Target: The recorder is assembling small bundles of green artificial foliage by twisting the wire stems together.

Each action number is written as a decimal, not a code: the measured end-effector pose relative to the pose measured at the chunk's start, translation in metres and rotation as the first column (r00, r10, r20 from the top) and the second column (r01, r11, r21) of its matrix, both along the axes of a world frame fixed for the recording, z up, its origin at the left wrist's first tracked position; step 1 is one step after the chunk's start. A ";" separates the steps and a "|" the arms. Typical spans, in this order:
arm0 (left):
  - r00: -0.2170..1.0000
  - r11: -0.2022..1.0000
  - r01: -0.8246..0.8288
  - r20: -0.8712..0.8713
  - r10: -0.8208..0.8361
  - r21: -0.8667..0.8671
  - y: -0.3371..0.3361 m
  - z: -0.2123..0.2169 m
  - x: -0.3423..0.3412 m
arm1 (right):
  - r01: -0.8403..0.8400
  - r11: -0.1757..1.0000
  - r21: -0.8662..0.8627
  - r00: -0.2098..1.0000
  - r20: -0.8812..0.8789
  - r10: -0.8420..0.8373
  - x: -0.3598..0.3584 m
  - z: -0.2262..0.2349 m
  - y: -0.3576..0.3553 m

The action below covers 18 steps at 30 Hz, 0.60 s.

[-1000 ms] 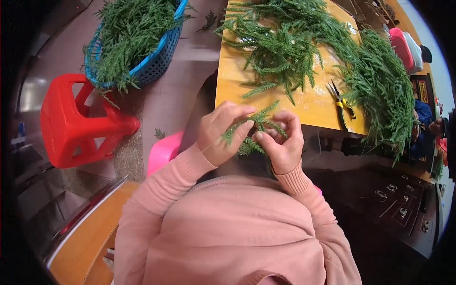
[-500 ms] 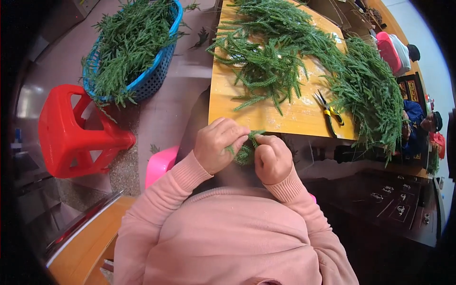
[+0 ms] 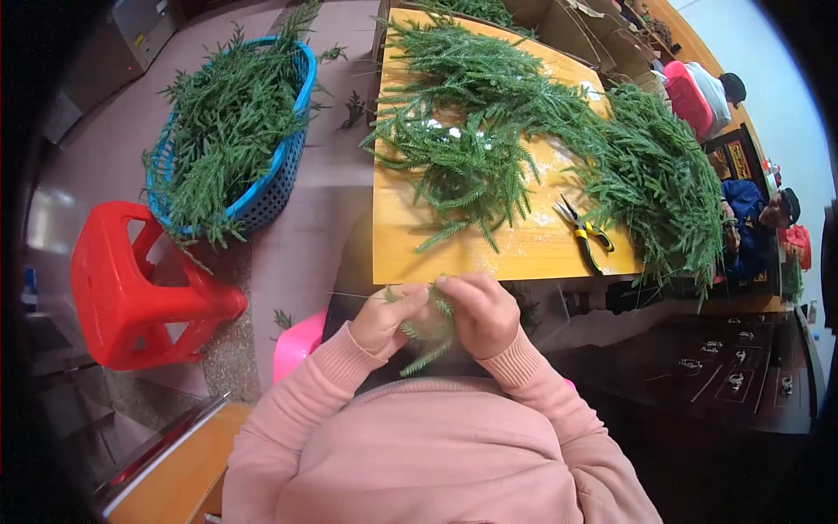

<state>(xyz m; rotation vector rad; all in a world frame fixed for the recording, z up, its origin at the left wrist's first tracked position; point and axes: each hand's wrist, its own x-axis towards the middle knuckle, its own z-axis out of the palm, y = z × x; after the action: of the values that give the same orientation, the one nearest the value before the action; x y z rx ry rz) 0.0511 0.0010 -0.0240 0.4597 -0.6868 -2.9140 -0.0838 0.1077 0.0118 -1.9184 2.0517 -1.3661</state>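
Just short of the table's near edge, my two hands come together around a small green artificial pine sprig. My left hand pinches it, thumb and fingers closed, and a thin wire-like strand sticks out to its left. My right hand grips the same sprig from the other side, fingers curled. Its needled tips hang below and between the hands; the middle is hidden by my fingers. On the yellow-brown table lie bunches of green artificial pine branches and black-and-yellow pliers, jaws pointing away.
A blue plastic basket heaped with branches stands at left, with a red stool nearer me. A larger branch pile covers the table's right side. Beyond sit cardboard boxes. Another person in blue is at far right.
The view has shifted, so the table and basket sit lower. My hands stay together on the sprig; its tips now hang lower and the right hand has turned, its back facing up.
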 end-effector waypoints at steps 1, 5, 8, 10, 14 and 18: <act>0.999 1.000 -0.023 0.035 0.023 -0.015 0.001 -0.001 0.000 | -0.056 0.998 0.015 0.976 -0.211 0.058 -0.003 0.001 0.001; 0.996 0.956 0.005 0.091 0.023 -0.294 0.002 -0.011 -0.001 | -0.066 0.994 0.088 0.934 -0.346 0.093 -0.002 0.010 0.007; 0.995 0.880 0.038 0.098 0.010 -0.474 0.002 -0.009 -0.005 | -0.050 0.995 0.090 0.913 -0.400 0.082 -0.002 0.010 0.013; 0.995 0.829 0.050 0.096 0.005 -0.558 0.002 -0.007 -0.006 | -0.041 0.995 0.090 0.899 -0.431 0.076 -0.001 0.010 0.014; 0.990 0.709 0.038 0.124 0.069 -0.704 0.005 -0.006 0.000 | -0.058 0.993 0.105 0.922 -0.375 0.094 0.002 0.007 0.015; 0.978 0.511 0.056 0.150 0.145 -0.858 0.006 -0.005 0.000 | -0.036 0.995 0.091 0.930 -0.361 0.066 0.003 0.001 0.011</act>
<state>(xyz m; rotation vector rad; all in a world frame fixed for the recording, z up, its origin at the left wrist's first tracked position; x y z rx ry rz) 0.0507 0.0073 -0.0292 0.6019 -1.9562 -2.0413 -0.0803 0.1190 0.0129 -2.3130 2.1422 -0.9520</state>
